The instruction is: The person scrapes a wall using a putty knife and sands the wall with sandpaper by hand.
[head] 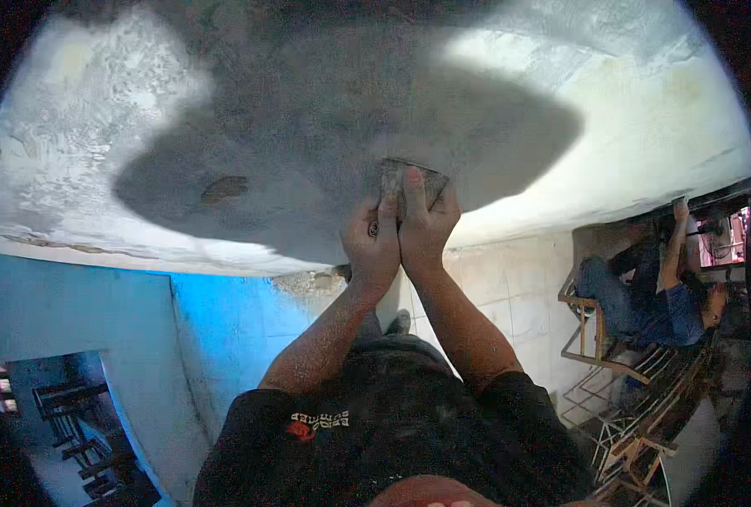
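My left hand (370, 244) and my right hand (427, 222) are close together, both gripping a small dark flat piece (437, 184), possibly sandpaper or a scraper blade. The right thumb lies along its face, while curled left fingers cover its left side. A ring-like dark round mark shows on the left hand. The piece is at a broad white, patchy surface (635, 139), inside a large grey shadow. Whether it touches the surface is hard to tell. Left of the hands, a brown worn patch (224, 189) marks this surface.
At right, another person (673, 317) reaches an arm to the surface's edge, beside a metal-framed seat (597, 329) and stacked metal frames (641, 437). Pale floor tiles (502, 304) lie below. A blue wall (83, 304) and dark opening (90, 431) are at left.
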The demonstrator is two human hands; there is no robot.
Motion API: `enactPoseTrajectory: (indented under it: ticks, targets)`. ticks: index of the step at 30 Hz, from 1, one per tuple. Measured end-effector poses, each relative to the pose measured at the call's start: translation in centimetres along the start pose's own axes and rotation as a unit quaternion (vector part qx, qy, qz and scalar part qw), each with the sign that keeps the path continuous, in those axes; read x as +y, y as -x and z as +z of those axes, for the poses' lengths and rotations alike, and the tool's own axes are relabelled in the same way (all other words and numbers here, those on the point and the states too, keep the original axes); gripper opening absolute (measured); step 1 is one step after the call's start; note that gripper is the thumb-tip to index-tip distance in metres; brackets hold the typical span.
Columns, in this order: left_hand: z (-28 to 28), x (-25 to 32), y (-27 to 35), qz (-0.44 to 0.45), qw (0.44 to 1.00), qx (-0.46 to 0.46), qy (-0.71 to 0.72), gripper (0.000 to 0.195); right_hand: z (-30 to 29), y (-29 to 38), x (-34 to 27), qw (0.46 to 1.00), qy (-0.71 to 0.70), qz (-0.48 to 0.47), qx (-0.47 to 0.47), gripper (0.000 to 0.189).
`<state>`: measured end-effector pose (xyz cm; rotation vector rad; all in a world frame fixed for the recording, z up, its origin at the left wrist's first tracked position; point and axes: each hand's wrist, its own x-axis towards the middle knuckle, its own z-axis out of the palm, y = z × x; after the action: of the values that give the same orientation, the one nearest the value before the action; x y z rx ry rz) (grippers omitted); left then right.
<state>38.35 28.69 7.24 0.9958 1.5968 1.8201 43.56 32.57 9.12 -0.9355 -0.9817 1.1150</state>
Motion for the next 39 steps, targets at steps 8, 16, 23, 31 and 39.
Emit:
enactPoseTrajectory:
  ticks: [8, 16, 23, 31, 39]
  targets:
    - [-0.5, -0.6, 0.5, 0.039, 0.999, 0.02, -0.027, 0.027, -0.1, 0.3, 1.4, 1.0, -0.004, -0.025, -0.008, 0.022]
    - [-1.0, -0.6, 0.2, 0.031, 0.998, 0.015, -0.059, 0.023, 0.9, 0.4, -0.6, 1.0, -0.02, -0.012, 0.006, 0.023]
    - [-1.0, 1.1, 0.1, 0.008, 0.995, 0.003, -0.101, 0.026, 0.4, 0.5, -0.4, 0.999, -0.033, 0.0, -0.018, 0.021]
    - [-1.4, 0.2, 0.4, -0.015, 0.995, 0.006, -0.103, 0.029, 0.6, 0.8, 0.5, 0.999, -0.028, 0.045, -0.002, 0.024]
    - [-1.4, 0.6, 0.1, 0.024, 0.988, 0.02, -0.154, 0.027, 0.4, 0.6, 1.8, 1.0, 0.024, 0.002, 0.004, 0.024]
